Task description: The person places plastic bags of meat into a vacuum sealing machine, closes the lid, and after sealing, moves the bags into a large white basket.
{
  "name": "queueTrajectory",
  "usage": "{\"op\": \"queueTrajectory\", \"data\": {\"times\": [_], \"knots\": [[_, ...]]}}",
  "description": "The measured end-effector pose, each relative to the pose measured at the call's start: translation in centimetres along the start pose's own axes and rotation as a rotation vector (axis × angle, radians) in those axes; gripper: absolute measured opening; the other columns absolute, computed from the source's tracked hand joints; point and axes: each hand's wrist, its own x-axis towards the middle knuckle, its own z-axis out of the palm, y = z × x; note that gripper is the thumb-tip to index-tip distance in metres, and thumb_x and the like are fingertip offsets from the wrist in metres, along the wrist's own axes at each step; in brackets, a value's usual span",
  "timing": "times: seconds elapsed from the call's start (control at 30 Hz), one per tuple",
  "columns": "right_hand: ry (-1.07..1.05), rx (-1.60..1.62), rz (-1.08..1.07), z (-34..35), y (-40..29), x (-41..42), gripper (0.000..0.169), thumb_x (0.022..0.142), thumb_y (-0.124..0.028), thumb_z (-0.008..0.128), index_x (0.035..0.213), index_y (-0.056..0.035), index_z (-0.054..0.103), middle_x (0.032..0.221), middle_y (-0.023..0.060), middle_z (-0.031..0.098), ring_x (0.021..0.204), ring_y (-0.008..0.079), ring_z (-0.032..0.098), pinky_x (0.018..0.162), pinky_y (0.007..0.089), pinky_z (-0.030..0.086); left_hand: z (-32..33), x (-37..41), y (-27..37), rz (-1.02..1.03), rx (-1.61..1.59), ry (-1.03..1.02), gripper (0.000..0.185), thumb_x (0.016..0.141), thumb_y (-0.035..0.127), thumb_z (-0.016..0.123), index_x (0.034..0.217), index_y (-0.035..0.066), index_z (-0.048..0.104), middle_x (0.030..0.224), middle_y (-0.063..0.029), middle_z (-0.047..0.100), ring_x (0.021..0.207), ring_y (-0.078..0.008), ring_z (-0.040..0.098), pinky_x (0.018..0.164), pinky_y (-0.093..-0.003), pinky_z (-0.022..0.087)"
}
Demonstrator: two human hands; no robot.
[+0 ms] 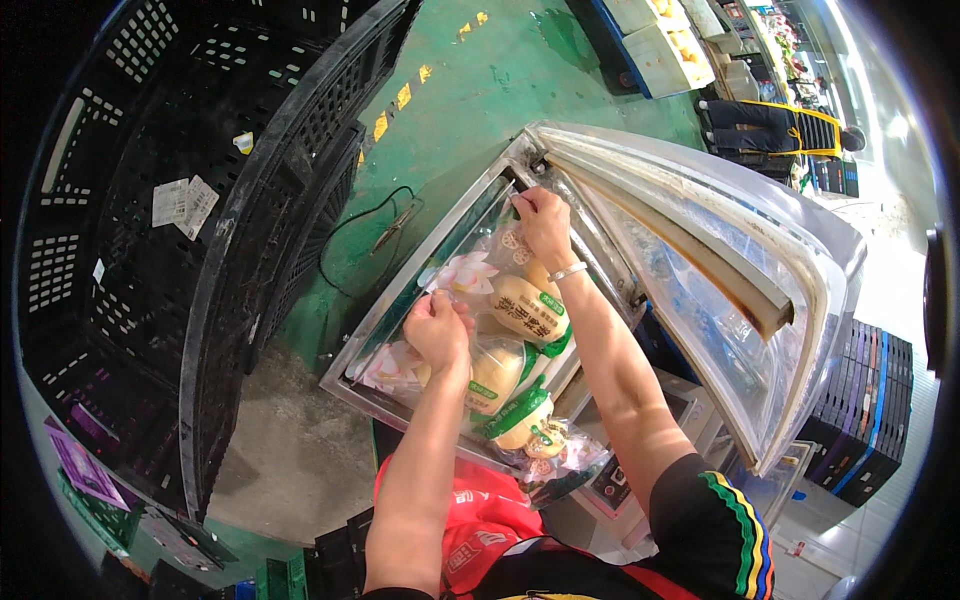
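Observation:
Below me is a metal-framed machine, its clear lid [712, 247] raised to the right. Printed clear plastic bags of peeled lotus root [529, 309] lie across its bed. My left hand [439, 326] pinches the edge of a bag near the machine's left side, fingers closed. My right hand [541, 217] pinches a bag's top corner near the far corner of the frame; a bracelet circles that wrist. Another lotus root bag [495, 371] lies beside my left hand. A green-banded bag [525, 424] rests at the near edge, partly hanging over it.
A big black plastic crate [277, 187] stands close on the left, with paper labels inside. A dark cable [360, 217] lies on the green floor. Stacked black crates [859, 412] are at right. White foam boxes [667, 56] and a person [780, 127] are farther off.

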Motion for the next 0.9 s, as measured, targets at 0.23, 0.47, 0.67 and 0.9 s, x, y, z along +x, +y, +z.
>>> {"op": "queueTrajectory", "data": {"times": [0.23,0.47,0.67,0.9], "knots": [[0.033,-0.113,0.053,0.8,-0.1,0.1,0.019,0.080,-0.023,0.070,0.079,-0.0046,0.069,0.074,0.0179,0.067,0.073,0.0373,0.065,0.067,0.0442,0.051,0.7,0.0,-0.4,0.002,-0.116,0.091,0.024,0.096,0.018,0.054,0.080,0.001,0.056,0.065,-0.0054,0.060,0.045,-0.0111,0.052,0.039,-0.0245,0.040],[0.051,-0.133,0.056,0.4,-0.8,0.1,0.022,0.079,-0.025,0.071,0.080,-0.0033,0.068,0.073,0.0165,0.067,0.071,0.0361,0.066,0.067,0.0421,0.052,1.0,0.1,0.0,-0.060,-0.195,0.125,0.026,0.096,0.021,0.057,0.078,0.002,0.056,0.063,-0.0041,0.059,0.045,-0.0105,0.051,0.038,-0.0239,0.039],[0.009,-0.315,-0.145,-1.1,-2.1,-1.0,0.019,0.083,-0.020,0.065,0.093,-0.0062,0.057,0.080,0.0165,0.066,0.074,0.0407,0.063,0.065,0.0508,0.048,0.9,-0.4,1.1,-0.134,-0.216,0.117,0.025,0.095,0.021,0.058,0.078,0.002,0.056,0.065,-0.0040,0.060,0.048,-0.0109,0.054,0.040,-0.0236,0.042],[-0.126,-0.144,-0.598,-1.4,-6.3,-3.9,0.018,0.069,-0.013,0.073,0.082,-0.0087,0.061,0.086,0.0066,0.056,0.090,0.0300,0.052,0.078,0.0416,0.041,0.3,-0.1,0.5,-0.121,-0.283,0.055,0.025,0.097,0.019,0.054,0.079,0.002,0.057,0.067,-0.0045,0.059,0.053,-0.0129,0.058,0.045,-0.0243,0.049]]}}
